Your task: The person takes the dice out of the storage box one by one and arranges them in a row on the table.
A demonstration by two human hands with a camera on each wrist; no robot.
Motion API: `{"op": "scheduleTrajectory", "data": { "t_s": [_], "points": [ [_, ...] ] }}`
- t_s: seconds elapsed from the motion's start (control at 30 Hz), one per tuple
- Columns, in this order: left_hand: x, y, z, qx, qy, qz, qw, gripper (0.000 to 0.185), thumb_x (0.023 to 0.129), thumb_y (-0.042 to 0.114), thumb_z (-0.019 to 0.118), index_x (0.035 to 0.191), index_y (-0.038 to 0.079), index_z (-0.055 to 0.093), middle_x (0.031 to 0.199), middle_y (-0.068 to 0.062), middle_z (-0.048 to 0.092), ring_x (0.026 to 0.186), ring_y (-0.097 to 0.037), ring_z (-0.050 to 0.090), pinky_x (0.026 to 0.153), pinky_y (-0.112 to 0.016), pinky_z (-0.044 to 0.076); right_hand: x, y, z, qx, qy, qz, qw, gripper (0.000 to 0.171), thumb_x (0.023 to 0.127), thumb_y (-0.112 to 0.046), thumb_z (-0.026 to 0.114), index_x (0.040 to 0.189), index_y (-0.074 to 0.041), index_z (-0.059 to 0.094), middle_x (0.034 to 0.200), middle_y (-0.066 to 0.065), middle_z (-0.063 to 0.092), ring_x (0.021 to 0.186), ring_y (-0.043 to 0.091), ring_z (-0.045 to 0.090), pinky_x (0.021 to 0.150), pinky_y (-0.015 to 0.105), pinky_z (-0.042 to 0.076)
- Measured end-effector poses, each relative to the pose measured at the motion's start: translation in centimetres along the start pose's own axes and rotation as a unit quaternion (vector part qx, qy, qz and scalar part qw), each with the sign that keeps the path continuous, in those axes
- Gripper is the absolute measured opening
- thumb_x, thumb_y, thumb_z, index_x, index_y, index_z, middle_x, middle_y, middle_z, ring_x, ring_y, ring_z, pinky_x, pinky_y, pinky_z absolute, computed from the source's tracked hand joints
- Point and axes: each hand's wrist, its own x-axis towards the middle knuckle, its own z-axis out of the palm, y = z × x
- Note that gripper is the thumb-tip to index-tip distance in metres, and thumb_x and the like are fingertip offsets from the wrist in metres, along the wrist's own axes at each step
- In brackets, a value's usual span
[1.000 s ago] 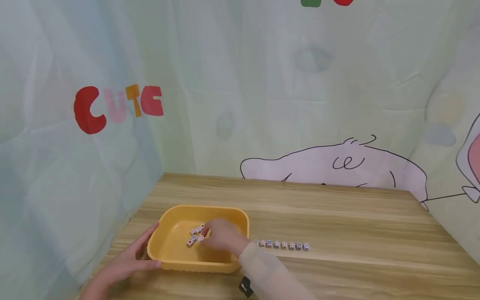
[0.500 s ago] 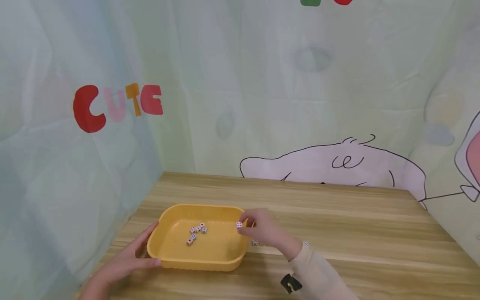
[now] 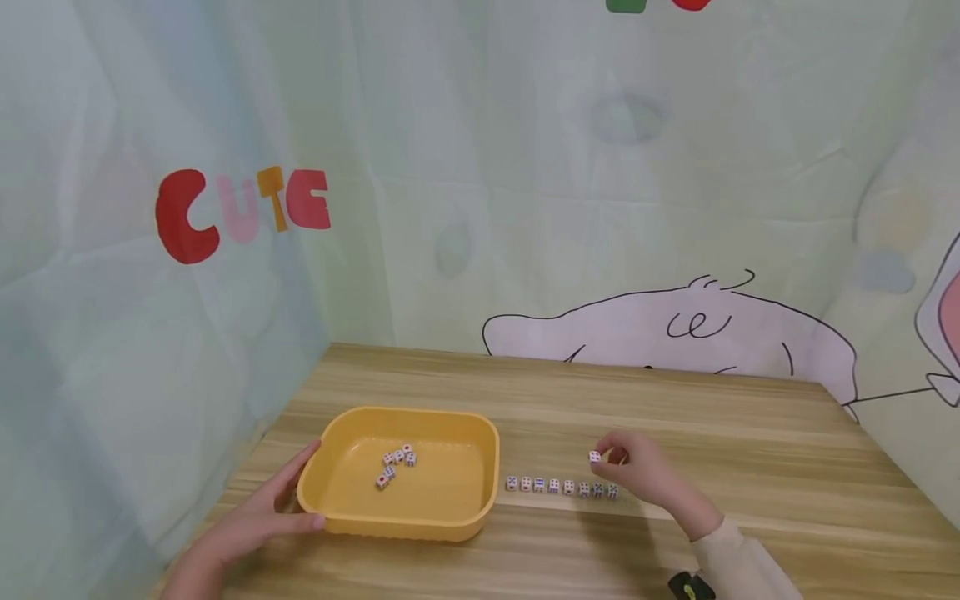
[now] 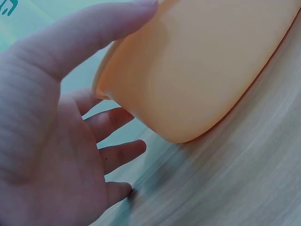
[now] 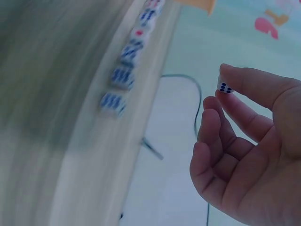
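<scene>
In the head view, a yellow plastic basin point(image 3: 405, 531) stands at the left of the table, with several white dice point(image 3: 388, 472) lying loosely on its floor. My left hand point(image 3: 258, 523) rests against the basin's left end. Its thumb touches the rim, and the left wrist view shows the other fingers point(image 4: 123, 157) spread and fairly straight beside the wall. Between thumb and index finger, my right hand point(image 3: 637, 471) pinches one die point(image 3: 595, 457), held just above the right end of a row of dice point(image 3: 553, 486). Blue pips show on the held die point(image 5: 225, 87) in the right wrist view.
The wood-grain table point(image 3: 465, 379) extends behind and to the right of the row. A printed cloth backdrop point(image 3: 540, 167) rises along its back and left sides. A dark object point(image 3: 690, 586) sits at my right sleeve.
My right hand has taken a die out of the basin and carried it right, over the far end of the row. The left hand stays against the basin.
</scene>
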Motion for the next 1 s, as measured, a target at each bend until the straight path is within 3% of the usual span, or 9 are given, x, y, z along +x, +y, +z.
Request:
{"op": "scheduleTrajectory", "data": {
  "t_s": [0.2,0.47,0.7,1.0],
  "points": [
    [0.1,-0.2,-0.2,-0.001,-0.002,-0.001,1.0000,0.098,0.082,0.012,0.073,0.155,0.009,0.008,0.158,-0.026,0.005,0.141,-0.053,-0.002,0.101,-0.077,0.005,-1.0,3.2,-1.2,-0.004,-0.012,-0.001,1.000,0.017,0.084,-0.014,0.072,0.094,-0.001,0.069,0.077,0.003,0.062,0.070,0.015,0.054,0.057,0.029,0.046],
    [0.2,-0.5,-0.2,-0.002,-0.007,-0.008,0.9999,0.099,0.083,0.014,0.073,0.156,0.010,0.006,0.160,-0.023,0.002,0.141,-0.051,-0.003,0.102,-0.076,0.003,-1.6,5.7,-1.0,-0.017,-0.023,0.026,0.999,0.012,0.080,-0.015,0.074,0.087,-0.006,0.069,0.073,0.002,0.062,0.069,0.015,0.054,0.057,0.030,0.045],
    [0.2,-0.4,0.0,-0.006,-0.011,-0.036,0.9993,0.099,0.085,0.018,0.073,0.155,0.009,0.004,0.161,-0.020,-0.002,0.143,-0.049,-0.007,0.105,-0.073,0.000,-1.5,6.5,-0.6,-0.006,-0.038,0.030,0.999,0.011,0.079,-0.011,0.074,0.085,-0.003,0.070,0.074,0.003,0.064,0.067,0.015,0.056,0.056,0.027,0.047],
    [0.3,-0.5,0.0,-0.007,-0.006,-0.018,0.9998,0.099,0.083,0.013,0.073,0.156,0.009,0.006,0.159,-0.024,0.000,0.141,-0.051,-0.004,0.105,-0.073,0.003,-1.4,6.6,-0.4,0.004,-0.046,0.024,0.999,0.011,0.078,-0.009,0.074,0.084,-0.002,0.069,0.075,0.003,0.066,0.067,0.015,0.056,0.056,0.027,0.047]
  ]
}}
